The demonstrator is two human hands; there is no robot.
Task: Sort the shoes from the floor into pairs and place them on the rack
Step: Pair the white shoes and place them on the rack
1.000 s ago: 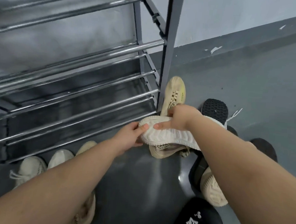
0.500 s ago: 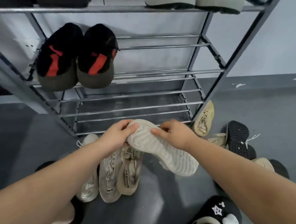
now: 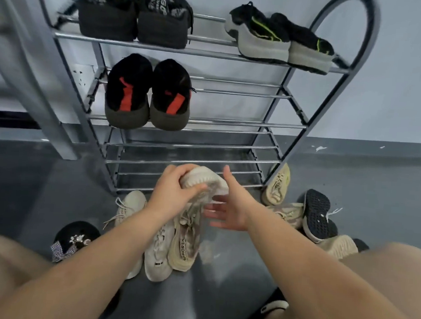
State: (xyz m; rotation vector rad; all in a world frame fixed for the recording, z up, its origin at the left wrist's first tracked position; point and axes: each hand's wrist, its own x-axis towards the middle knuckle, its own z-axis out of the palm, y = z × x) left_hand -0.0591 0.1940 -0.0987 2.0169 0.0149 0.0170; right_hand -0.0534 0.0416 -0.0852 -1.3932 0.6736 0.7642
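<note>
Cream sneaker (image 3: 204, 181), mid-frame before the rack (image 3: 234, 126), now rests in my left hand (image 3: 175, 189) alone, my right hand (image 3: 228, 210) having let go, fingers spread, free to fetch its mate.

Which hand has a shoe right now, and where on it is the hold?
The left hand grips the cream sneaker around one end, sole upward. The right hand is open beside it, holding nothing.
</note>
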